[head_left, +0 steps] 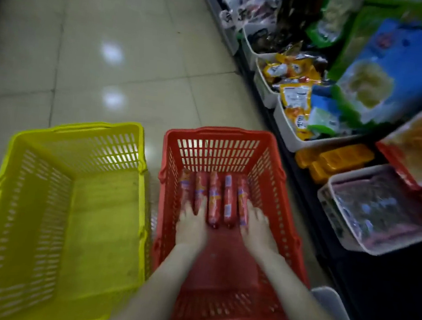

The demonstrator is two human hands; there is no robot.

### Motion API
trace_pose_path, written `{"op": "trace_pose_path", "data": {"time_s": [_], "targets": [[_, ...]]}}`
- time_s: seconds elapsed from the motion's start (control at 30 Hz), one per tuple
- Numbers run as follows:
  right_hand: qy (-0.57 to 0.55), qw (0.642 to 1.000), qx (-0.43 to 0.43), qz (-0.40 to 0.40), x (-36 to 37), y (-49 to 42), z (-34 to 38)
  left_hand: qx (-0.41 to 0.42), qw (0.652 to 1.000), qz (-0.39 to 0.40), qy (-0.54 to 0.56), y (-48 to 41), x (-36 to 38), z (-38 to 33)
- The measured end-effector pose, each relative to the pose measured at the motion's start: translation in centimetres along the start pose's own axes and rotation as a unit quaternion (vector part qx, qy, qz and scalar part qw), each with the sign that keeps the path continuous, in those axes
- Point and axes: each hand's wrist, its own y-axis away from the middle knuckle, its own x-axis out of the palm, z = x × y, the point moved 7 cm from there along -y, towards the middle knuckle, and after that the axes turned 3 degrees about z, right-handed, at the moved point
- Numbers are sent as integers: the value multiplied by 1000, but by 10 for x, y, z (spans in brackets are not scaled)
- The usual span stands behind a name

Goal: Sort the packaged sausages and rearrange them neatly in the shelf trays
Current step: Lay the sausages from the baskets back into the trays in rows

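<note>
Left hand (191,225) and right hand (258,232) lie open inside the red basket (276,151), straight fingers (201,208) pressing the outermost of five sausages (215,199) lined up between them, which look light, firm and slick, so are best squeezed together from both sides.

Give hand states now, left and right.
Left hand: open, fingers resting on the sausages.
Right hand: open, fingers against the row's right side.

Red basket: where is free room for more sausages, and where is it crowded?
Free: the red basket floor between the sausages and its near wall; the whole yellow basket. Crowded: the far end, where left hand and right hand flank the row; the shelf trays.
</note>
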Motion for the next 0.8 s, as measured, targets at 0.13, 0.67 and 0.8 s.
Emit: {"op": "trace_pose_path", "data": {"time_s": [0.13, 0.67, 0.8], "targets": [[29, 996, 59, 62, 70, -79, -51, -38, 996, 0, -76, -79, 65, 17], [-64, 990, 124, 13, 127, -115, -83, -129, 985, -31, -108, -103, 98, 33], [-138, 982, 128, -27, 101, -83, -54, -145, 988, 31, 46, -88, 84, 36]]}}
